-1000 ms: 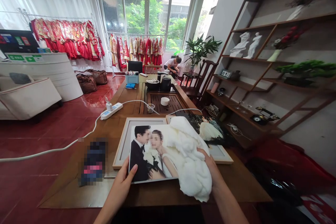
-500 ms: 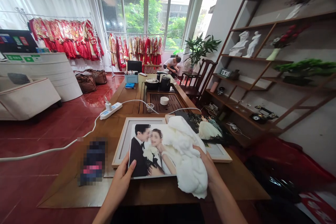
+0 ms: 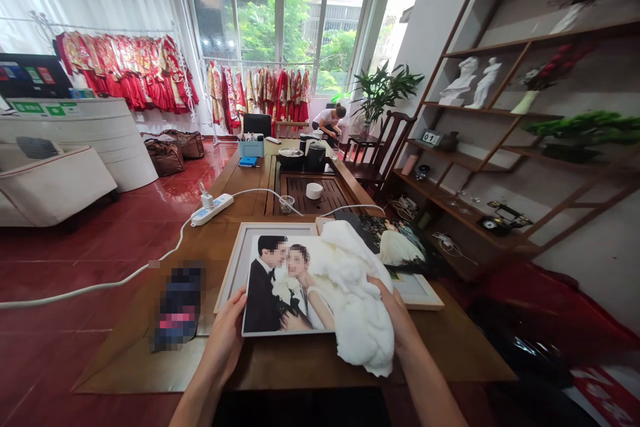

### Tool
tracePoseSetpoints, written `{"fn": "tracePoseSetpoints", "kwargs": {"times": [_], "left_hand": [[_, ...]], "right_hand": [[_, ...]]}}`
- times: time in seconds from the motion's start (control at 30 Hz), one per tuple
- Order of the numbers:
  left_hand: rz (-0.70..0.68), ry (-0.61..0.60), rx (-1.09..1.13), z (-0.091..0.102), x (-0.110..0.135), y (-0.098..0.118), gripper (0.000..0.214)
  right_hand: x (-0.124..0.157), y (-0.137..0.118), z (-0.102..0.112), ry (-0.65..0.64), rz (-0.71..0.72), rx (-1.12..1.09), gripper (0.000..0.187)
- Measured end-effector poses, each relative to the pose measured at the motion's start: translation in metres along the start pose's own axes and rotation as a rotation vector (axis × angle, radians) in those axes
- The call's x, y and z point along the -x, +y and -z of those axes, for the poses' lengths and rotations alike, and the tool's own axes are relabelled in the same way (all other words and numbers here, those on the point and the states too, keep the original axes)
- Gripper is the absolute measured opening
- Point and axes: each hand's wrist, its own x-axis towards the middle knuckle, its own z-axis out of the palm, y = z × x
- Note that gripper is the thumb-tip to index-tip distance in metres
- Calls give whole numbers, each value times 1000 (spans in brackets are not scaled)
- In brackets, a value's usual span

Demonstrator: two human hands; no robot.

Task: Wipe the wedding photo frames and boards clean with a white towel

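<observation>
1. Table (image 3: 465, 353): we find a left frame (image 3: 232, 263) and a right frame (image 3: 423, 305) lying on it, beyond the hands.
2. Photo panel (image 3: 293, 293): held above the near part of the table, overlapping the left frame in view. Its lower edge sits slightly higher than half a second ago.
3. White cloth (image 3: 357, 300): bunched over the panel's right side, hanging past the lower edge.
4. Right hand (image 3: 394, 313): angled inward, one digit laid over the cloth, gripping it; the remaining fingers are hidden.
5. Left hand (image 3: 229, 330): upright at the panel's left edge, fingers close together. The thumb has left the panel's face; we judge this hold now steadies rather than clamps. Whether it pinches, we cannot tell.
</observation>
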Motion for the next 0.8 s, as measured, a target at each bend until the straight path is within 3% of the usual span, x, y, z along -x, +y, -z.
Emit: {"fn": "tracePoseSetpoints", "kwargs": {"times": [0.23, 0.43, 0.6, 0.8], "left_hand": [[-18, -86, 44, 5, 0, -3, 52], [-48, -116, 15, 11, -1, -10, 52], [-64, -70, -50, 11, -3, -7, 52], [-37, 1, -171, 5, -3, 6, 54]], "right_hand": [[4, 1, 3, 15, 15, -17, 59], [15, -1, 8, 114, 105, -98, 69], [22, -7, 27, 144, 321, -114, 68], [29, -14, 39, 156, 552, 47, 44]]}}
